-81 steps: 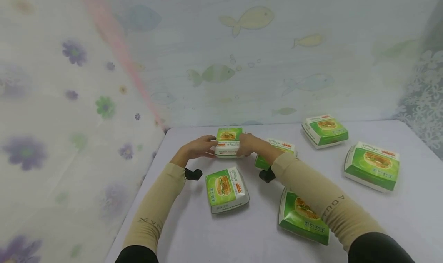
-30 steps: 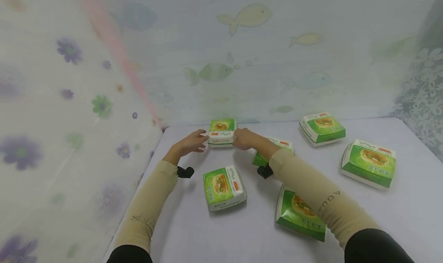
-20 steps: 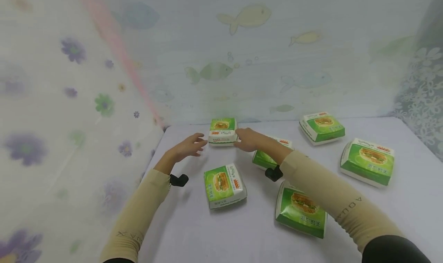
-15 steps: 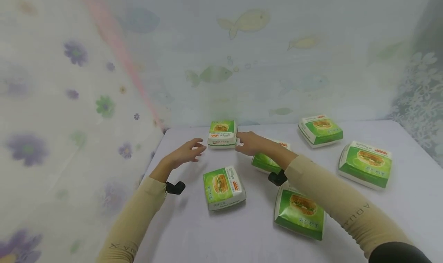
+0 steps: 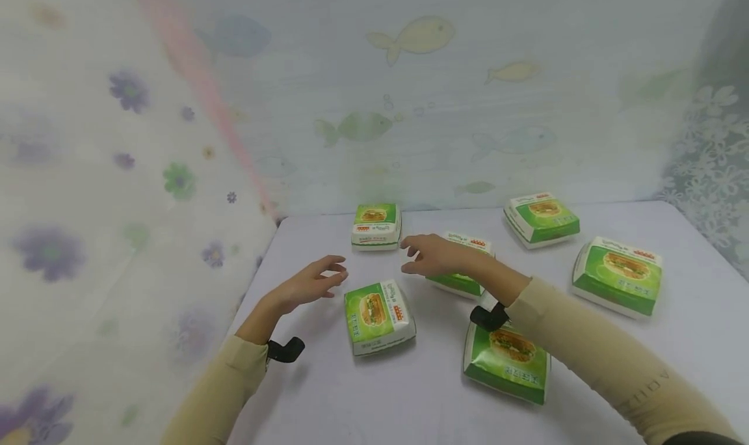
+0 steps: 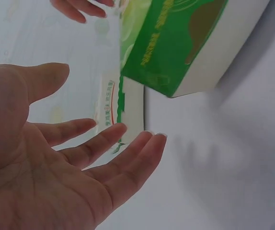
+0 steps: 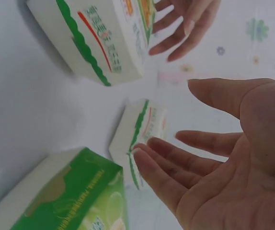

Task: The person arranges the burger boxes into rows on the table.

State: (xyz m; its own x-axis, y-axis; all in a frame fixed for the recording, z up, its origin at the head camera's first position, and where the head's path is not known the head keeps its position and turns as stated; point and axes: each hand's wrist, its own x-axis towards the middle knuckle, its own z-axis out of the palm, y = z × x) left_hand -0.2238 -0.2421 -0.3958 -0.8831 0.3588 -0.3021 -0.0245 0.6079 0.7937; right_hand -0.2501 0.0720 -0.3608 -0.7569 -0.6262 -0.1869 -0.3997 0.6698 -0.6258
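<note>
Both hands hover over the table with nothing in them. My left hand (image 5: 310,281) is left of the green-and-white burger box (image 5: 380,318) in the front middle, its fingers spread and relaxed. To that box's upper right floats my right hand (image 5: 435,255), fingers loosely bent, partly covering another burger box (image 5: 468,282). Beyond both hands, a burger box (image 5: 376,229) sits flat near the table's back edge, apart from them. In the left wrist view the left palm (image 6: 56,182) is turned up to the camera; the right wrist view shows the right palm (image 7: 243,191) likewise.
More burger boxes lie on the white tablecloth (image 5: 433,393): one in front (image 5: 508,360) under the right wrist, one at the back right (image 5: 541,219), one at the right (image 5: 618,277). A fish-patterned curtain (image 5: 363,165) hangs behind, a flowered one (image 5: 117,250) at left.
Both hands were at the sides of the back burger box, which moved slightly back and left. The hands have since let go and drawn apart and back toward the front box.
</note>
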